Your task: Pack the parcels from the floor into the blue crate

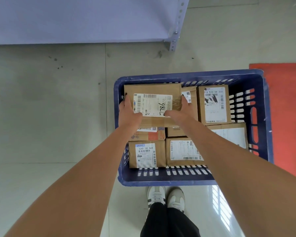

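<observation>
Two hands, my left hand (129,111) and right hand (181,112), clamp the ends of one labelled parcel (152,104), each grip curled round an edge so it goes down level into the far-left corner of the blue crate (266,117). Beneath and beside it I count at least six more parcels, packed edge to edge. The floor (50,108) around shows none; a red mat (287,108) lies to the right.

blue crate (266,117): parcels (214,104) fill floor | gap along right wall
</observation>
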Tool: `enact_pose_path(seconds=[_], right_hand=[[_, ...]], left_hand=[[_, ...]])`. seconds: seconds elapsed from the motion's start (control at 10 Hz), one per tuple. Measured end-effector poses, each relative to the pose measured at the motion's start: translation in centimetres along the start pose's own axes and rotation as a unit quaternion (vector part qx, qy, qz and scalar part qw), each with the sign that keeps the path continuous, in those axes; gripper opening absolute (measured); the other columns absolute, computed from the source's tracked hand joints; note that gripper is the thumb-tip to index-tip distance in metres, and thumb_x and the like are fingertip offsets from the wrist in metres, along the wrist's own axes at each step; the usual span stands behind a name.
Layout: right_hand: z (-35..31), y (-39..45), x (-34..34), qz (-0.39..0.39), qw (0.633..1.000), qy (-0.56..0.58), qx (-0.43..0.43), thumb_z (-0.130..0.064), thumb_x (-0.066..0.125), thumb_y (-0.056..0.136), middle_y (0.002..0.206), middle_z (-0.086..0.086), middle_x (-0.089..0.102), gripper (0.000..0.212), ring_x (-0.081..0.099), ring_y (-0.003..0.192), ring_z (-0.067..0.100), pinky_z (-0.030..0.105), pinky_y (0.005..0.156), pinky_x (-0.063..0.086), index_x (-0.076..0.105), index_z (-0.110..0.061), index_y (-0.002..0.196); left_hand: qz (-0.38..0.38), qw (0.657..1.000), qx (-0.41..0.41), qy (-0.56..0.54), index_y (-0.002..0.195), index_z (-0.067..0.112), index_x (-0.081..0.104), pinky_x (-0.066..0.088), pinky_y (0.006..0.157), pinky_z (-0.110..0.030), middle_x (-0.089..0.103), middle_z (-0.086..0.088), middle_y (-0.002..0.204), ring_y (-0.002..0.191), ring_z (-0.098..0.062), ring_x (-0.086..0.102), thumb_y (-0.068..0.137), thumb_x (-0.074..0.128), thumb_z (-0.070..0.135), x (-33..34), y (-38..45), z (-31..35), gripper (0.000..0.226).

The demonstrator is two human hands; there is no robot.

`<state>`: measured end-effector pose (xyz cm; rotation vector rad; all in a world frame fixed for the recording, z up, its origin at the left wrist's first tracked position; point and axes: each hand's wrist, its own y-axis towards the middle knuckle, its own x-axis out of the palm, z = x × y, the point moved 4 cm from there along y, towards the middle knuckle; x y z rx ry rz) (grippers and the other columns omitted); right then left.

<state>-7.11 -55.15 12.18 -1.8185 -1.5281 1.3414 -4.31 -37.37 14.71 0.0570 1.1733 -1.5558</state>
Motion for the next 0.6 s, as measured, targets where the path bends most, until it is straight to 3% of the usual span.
enact_pose_path(seconds=[0.1, 0.2, 0.3, 0.4, 0.5, 0.6], right_hand=[[-0.2, 0.4, -0.2, -0.002, 1.000, -0.016, -0.004, -0.017, 0.073, 0.073, 0.149, 0.003, 0.021, 0.098, 0.036, 0.131, 0.028, 0.038, 0.098, 0.041, 0.011, -0.030, 0.148], [-0.1, 0.6, -0.6, -0.026, 0.999, -0.030, -0.010, -0.016, 0.072, 0.074, 0.151, 0.004, 0.020, 0.098, 0.035, 0.133, 0.027, 0.036, 0.098, 0.040, 0.010, -0.029, 0.149], [-0.5, 0.5, -2.2, -0.052, 0.998, -0.007, -0.023, -0.012, 0.071, 0.076, 0.151, 0.006, 0.027, 0.096, 0.036, 0.133, 0.027, 0.037, 0.101, 0.037, 0.011, -0.025, 0.149], [-1.2, -0.1, -4.4, -0.039, 0.999, 0.000, -0.029, -0.012, 0.070, 0.077, 0.148, 0.009, 0.032, 0.091, 0.042, 0.125, 0.027, 0.038, 0.099, 0.041, 0.015, -0.024, 0.149], [-2.5, -1.7, -6.3, -0.026, 0.998, 0.027, -0.051, -0.009, 0.070, 0.076, 0.149, 0.009, 0.033, 0.089, 0.036, 0.134, 0.028, 0.041, 0.106, 0.037, 0.019, -0.023, 0.148], [-3.5, -4.3, -7.0, -0.019, 0.994, 0.052, -0.099, -0.007, 0.070, 0.076, 0.149, 0.009, 0.033, 0.086, 0.033, 0.136, 0.027, 0.041, 0.105, 0.036, 0.023, -0.025, 0.146]], left_hand=[[-0.013, 0.999, 0.005, 0.034, 0.149, 0.022, 0.009, 0.043, 0.076, -0.023, 0.027, -0.007, 0.145, 0.117, -0.020, 0.047, 0.086, 0.049, 0.001, 0.3, 0.1, -0.1, 0.078], [-0.004, 1.000, 0.001, 0.028, 0.149, 0.022, 0.009, 0.043, 0.079, -0.023, 0.027, -0.008, 0.145, 0.119, -0.021, 0.047, 0.086, 0.049, 0.000, 0.3, 0.0, 0.2, 0.077], [0.038, 0.999, 0.000, 0.008, 0.146, 0.021, 0.018, 0.042, 0.073, -0.025, 0.041, -0.007, 0.138, 0.104, -0.016, 0.049, 0.087, 0.049, -0.001, -0.4, -0.4, 0.7, 0.070], [0.051, 0.997, -0.028, -0.055, 0.148, 0.025, 0.014, 0.045, 0.080, -0.028, 0.046, -0.003, 0.136, 0.111, -0.018, 0.051, 0.086, 0.048, -0.001, -1.3, -1.1, 1.1, 0.076], [0.039, 0.990, -0.020, -0.135, 0.146, 0.027, 0.022, 0.045, 0.077, -0.025, 0.052, 0.001, 0.129, 0.101, -0.011, 0.050, 0.085, 0.052, -0.002, -2.6, -2.7, 2.6, 0.074], [0.007, 0.979, -0.023, -0.202, 0.141, 0.027, 0.029, 0.053, 0.087, -0.033, 0.058, -0.002, 0.127, 0.111, -0.017, 0.057, 0.084, 0.056, -0.001, -2.8, -5.2, 4.3, 0.069]])
